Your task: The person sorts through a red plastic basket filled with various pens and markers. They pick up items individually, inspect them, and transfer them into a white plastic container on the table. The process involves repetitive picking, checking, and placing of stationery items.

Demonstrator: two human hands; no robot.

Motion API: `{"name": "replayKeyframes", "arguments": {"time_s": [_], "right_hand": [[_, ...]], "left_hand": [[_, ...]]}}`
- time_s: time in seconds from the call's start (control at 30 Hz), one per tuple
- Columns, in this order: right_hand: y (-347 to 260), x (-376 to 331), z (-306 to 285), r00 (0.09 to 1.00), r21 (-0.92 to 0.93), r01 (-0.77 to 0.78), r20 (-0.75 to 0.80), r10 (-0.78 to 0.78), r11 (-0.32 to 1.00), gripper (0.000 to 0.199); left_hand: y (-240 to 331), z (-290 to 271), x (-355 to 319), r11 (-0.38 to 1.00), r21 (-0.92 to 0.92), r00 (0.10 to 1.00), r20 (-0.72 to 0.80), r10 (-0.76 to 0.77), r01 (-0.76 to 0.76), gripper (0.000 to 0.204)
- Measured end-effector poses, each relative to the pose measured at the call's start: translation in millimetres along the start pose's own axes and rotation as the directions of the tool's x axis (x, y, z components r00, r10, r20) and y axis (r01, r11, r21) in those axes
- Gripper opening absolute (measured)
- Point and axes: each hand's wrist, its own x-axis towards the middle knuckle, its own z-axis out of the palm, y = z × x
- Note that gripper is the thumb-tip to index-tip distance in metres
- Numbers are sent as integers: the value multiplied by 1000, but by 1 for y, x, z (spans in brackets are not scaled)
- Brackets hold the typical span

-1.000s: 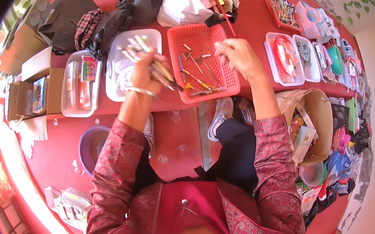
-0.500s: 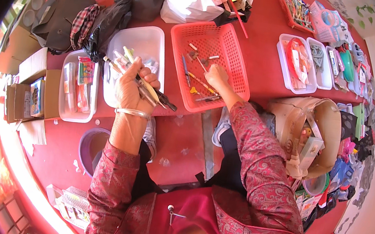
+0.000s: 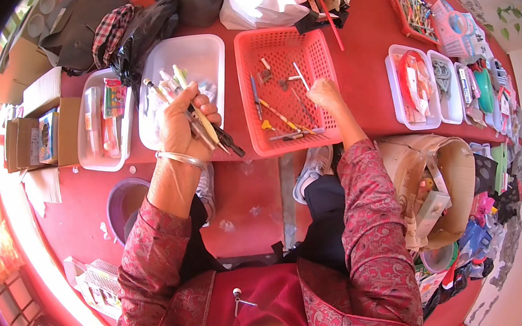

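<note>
My left hand (image 3: pixel 181 119) is closed around a bundle of pens and pencils (image 3: pixel 205 123), their ends sticking out on both sides. It hovers over the near part of a translucent plastic tub (image 3: pixel 190 48) with pale items inside. Over the right side of a red perforated basket (image 3: pixel 242 62), my right hand (image 3: pixel 326 95) pinches a thin white stick (image 3: pixel 299 74), perhaps a pen. On the basket's floor lie a yellow pencil (image 3: pixel 280 115), a blue pen (image 3: pixel 256 96), a small yellow piece (image 3: pixel 267 125), and several short stubs and dark bits.
To the left stand a tub of packaged stationery (image 3: pixel 84 146) and cardboard boxes (image 3: pixel 69 131). Bags (image 3: pixel 265 5) lie behind the basket. At right are a large cardboard box (image 3: pixel 398 174), white tubs (image 3: pixel 390 81) and a basket of pens (image 3: pixel 417 32). A purple bucket (image 3: pixel 117 203) is below.
My right hand has moved right and slightly away from me within the basket, lifting the white stick. The left hand keeps its bundle, almost in place.
</note>
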Motion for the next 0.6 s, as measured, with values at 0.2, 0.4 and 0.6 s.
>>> {"name": "replayKeyframes", "arguments": {"time_s": [0.2, 0.4, 0.6], "right_hand": [[-7, -18, -30, 991, 221, 5, 130, -35, 975, 17], [-17, -21, -11, 871, 31, 108, 478, -110, 994, 9], [-44, -12, -3, 969, -188, 168, -147, -197, 968, 12]], "left_hand": [[-1, -1, -2, 999, 14, 999, -37, 34, -34, 12], [-2, 0, 1, 998, 65, 1000, -13, 16, -15, 9], [-5, -5, 2, 997, 42, 993, 96, -62, 58, 8]]}}
